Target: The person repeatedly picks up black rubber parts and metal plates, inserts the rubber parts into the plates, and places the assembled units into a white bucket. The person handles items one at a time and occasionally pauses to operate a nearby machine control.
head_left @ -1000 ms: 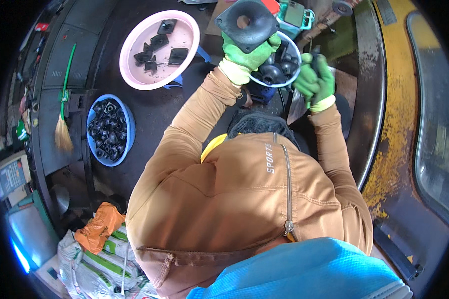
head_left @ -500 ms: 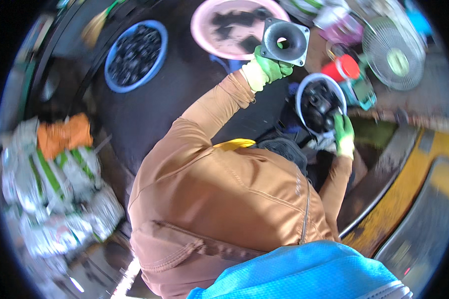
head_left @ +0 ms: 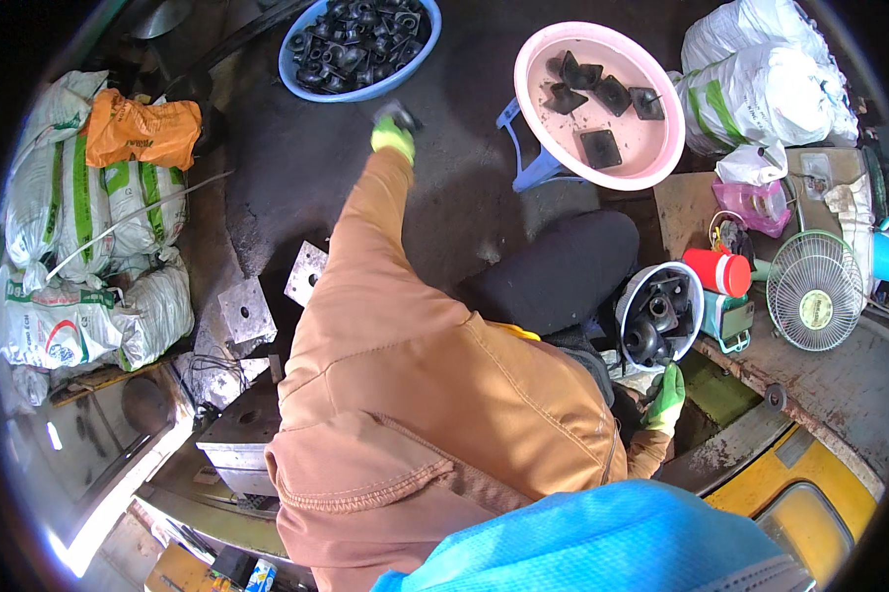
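My left hand, in a green and yellow glove, reaches far out below the blue basin. It holds a dark, motion-blurred piece, the black square-flanged speaker horn. Several similar black horns are heaped in that basin. Close to my body on the right, my gloved right hand is closed at the near rim of a white bucket; its fingertips are partly hidden. Inside the bucket lie more black horns.
A pink basin with several black horns stands on a blue stool. At right are a red jug and a fan. White sacks are piled left. Metal plates lie beside my left arm.
My left hand has swung left with the horn, from beside the pink basin toward the blue one. The head view has shifted too. My right hand stays by the bucket.
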Available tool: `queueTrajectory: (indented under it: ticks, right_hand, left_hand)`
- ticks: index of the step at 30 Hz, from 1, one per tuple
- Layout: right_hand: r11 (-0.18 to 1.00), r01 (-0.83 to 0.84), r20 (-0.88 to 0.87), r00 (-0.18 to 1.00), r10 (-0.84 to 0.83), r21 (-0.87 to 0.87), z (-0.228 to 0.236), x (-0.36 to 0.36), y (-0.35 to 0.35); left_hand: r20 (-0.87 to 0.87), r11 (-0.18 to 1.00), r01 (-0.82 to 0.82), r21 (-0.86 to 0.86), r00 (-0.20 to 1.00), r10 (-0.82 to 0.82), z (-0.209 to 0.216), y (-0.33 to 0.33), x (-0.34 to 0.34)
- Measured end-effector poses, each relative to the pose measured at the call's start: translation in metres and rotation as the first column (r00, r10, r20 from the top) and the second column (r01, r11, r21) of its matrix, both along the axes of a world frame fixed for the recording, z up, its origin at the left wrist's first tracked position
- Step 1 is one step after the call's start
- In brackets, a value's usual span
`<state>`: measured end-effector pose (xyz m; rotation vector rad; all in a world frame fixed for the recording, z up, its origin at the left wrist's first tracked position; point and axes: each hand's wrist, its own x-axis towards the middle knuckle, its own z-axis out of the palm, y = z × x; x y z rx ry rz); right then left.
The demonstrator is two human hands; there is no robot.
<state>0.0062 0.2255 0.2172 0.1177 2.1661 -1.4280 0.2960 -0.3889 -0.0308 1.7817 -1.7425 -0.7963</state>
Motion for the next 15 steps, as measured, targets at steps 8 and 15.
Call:
queueTrajectory:
  ticks: [8,15]
  right_hand:
    - [0.995,-0.062,-0.034,0.998,0.059,-0.074,0.002,0.005,-0.047]
    - [0.959,-0.080,-0.172,0.985,0.033,-0.273,0.030,0.035,-0.106]
  left_hand:
    - [0.199,0.823,0.556,-0.117,0.825,-0.530,0.128,-0.104,-0.061]
    - [-0.405,-0.005,0.844,-0.537,-0.263,-0.876,0.229,0.155,-0.191]
